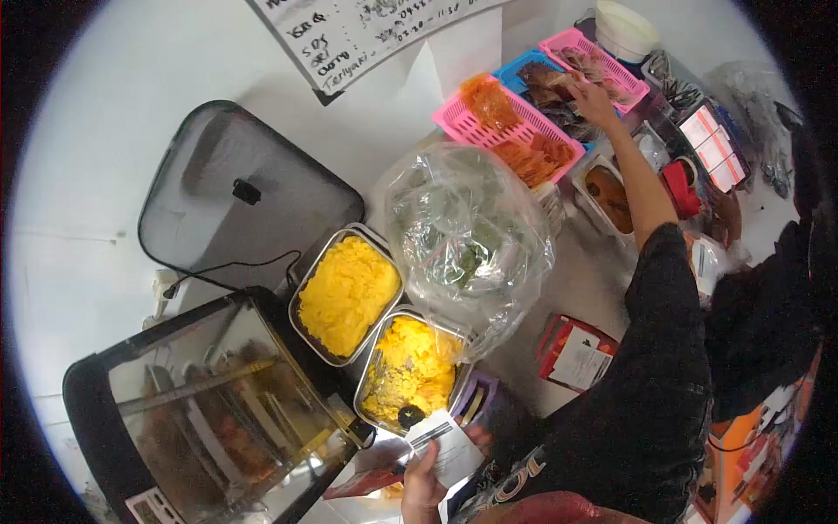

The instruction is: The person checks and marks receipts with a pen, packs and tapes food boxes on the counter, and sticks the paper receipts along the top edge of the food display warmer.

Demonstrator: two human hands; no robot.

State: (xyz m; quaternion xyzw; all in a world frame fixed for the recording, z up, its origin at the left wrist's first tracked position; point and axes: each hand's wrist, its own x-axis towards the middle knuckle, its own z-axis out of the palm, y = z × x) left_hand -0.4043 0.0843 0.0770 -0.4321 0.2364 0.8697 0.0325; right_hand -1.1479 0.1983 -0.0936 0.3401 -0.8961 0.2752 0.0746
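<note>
At the bottom, my left hand (422,480) grips a white printed paper slip (447,450), thumb on its front. The slip overlaps the near edge of a metal pan of yellow scrambled egg (410,367). My right arm stretches to the far right, where my right hand (594,102) is in a blue basket (515,70) among brown plastic packets (548,83). Its fingers are closed on one packet, with the fingertips partly hidden. Pink baskets on either side hold orange packets (491,103) and pale packets (587,63).
A second pan of egg (349,297) adjoins the first. A large clear bag of greens (467,227) stands beside them. On the left is a glass-fronted warmer (218,419), with a dark lid (244,192) behind. A red box (576,354) lies below my arm.
</note>
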